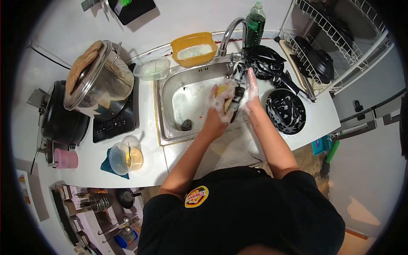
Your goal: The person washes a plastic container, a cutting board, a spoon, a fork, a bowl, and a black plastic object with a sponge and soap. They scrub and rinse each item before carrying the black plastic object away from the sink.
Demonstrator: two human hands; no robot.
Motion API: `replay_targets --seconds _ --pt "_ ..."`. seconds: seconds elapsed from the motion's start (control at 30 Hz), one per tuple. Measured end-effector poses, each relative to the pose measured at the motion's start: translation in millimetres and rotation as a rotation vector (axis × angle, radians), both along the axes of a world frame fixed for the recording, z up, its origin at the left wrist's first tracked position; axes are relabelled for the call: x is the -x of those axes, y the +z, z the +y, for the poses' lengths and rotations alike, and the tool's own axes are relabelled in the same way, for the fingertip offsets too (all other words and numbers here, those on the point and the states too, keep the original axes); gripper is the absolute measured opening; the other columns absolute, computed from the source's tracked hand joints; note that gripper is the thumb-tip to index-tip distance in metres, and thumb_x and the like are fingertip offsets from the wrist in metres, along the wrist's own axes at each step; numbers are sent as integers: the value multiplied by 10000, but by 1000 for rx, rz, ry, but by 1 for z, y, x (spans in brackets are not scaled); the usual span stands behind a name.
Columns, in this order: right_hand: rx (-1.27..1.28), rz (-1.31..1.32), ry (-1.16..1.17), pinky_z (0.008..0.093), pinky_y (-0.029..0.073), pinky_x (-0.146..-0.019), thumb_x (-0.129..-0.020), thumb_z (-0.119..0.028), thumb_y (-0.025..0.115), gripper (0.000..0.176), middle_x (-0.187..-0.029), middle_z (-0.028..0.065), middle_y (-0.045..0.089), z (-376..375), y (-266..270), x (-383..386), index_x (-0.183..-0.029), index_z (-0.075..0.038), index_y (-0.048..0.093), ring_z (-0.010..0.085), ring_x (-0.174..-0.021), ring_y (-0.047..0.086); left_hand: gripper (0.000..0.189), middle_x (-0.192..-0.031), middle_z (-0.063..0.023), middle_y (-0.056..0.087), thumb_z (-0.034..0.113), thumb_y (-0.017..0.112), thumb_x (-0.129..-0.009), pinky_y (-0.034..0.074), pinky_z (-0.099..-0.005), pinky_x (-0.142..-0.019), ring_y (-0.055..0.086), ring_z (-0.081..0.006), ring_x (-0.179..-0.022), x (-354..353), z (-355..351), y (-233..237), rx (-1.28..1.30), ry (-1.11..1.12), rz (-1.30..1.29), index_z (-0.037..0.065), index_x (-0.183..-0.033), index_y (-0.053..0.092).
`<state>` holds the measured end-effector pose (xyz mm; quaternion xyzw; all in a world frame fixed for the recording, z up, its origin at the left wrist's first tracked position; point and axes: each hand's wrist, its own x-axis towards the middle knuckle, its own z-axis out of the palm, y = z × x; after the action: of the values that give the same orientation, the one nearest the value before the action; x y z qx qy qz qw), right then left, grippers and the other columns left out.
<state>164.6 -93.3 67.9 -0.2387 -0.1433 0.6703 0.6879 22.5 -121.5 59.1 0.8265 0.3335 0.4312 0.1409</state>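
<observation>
Over the sink (160, 108), my left hand (217, 111) is closed around a yellow sponge (221, 89), with suds covering the fingers. It presses the sponge against a small black dish (239, 93), whose exact shape is partly hidden by hands and foam. My right hand (250, 93), also soapy, holds that dish from the other side, its fingers pointing toward the tap (233, 29). A dark scrubbing pad (186, 124) lies in the basin's near left corner. Just right of my hands, a foamy black bowl (286, 111) sits on the counter.
Soapy black dishes (263, 61) are piled behind the bowl. A yellow tub (194, 49), a clear container (151, 68) and a green soap bottle (256, 24) line the back. Left stands a steel pot (111, 80) on a black cooktop (114, 126); right, a dish rack (312, 51).
</observation>
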Motion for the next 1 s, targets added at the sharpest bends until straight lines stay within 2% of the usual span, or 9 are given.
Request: replay_targets --seconds 0.2,0.3,0.47,0.53,0.63,0.7,0.8,0.93,1.0 --pt "115 84 44 379 512 -695 -790 -593 526 547 -826 124 609 -6 0 1 -919 -65 587 260 -721 603 430 -1059 -151 582 -87 519 -681 366 -377 -952 509 -341 -1078 -3 -1 14 505 -24 -339 17 -1098 516" --pt "84 120 183 389 489 -753 -737 -634 557 655 -899 145 605 1 -18 4 -965 -21 574 281 -787 595 403 -1018 -155 598 -58 541 -682 362 -369 -947 512 -346 -1035 -10 4 -4 260 -162 -153 18 -1077 565" --pt "129 -118 -3 345 502 -696 -763 -547 598 577 -857 132 606 0 -11 16 -1002 -23 555 232 -733 604 364 -999 -164 602 25 561 -710 396 -388 -860 521 -347 -983 5 18 -12 -107 43 345 56 -1072 587" --pt "76 -295 -76 329 507 -674 -776 -511 605 541 -824 123 609 4 -12 14 -999 -22 550 217 -701 606 338 -984 -166 603 35 556 -720 395 -398 -841 521 -347 -982 6 8 -7 9 89 355 60 -1055 584" --pt "94 -189 33 359 514 -661 -796 -499 577 487 -830 126 617 8 -18 0 -976 -47 568 243 -692 609 276 -907 -172 610 14 520 -748 368 -426 -836 548 -344 -947 -2 -6 -6 494 -39 -18 57 -1018 560" --pt "31 32 204 382 514 -685 -795 -514 569 489 -866 136 617 7 -22 -6 -977 -60 573 260 -730 610 279 -865 -171 616 18 508 -760 338 -447 -864 564 -348 -920 -7 -6 -11 481 -61 -62 58 -1034 546" --pt "154 -23 89 373 510 -716 -789 -524 571 498 -877 137 615 6 -30 7 -981 -64 574 260 -753 610 285 -815 -168 622 24 499 -769 296 -475 -897 573 -360 -902 -6 5 -14 214 -4 54 55 -1051 528" --pt "65 -440 -273 361 504 -742 -786 -520 575 493 -882 124 617 22 -47 4 -979 -67 577 246 -756 610 261 -831 -172 619 53 502 -777 255 -509 -909 558 -379 -917 -1 -4 -27 -42 168 336 47 -1037 521" --pt "42 -406 -96 356 506 -749 -798 -514 558 498 -874 118 622 22 -57 -10 -993 -56 583 249 -762 615 297 -854 -182 616 73 508 -779 254 -514 -920 561 -379 -916 -3 -13 -15 233 102 196 45 -1075 520"
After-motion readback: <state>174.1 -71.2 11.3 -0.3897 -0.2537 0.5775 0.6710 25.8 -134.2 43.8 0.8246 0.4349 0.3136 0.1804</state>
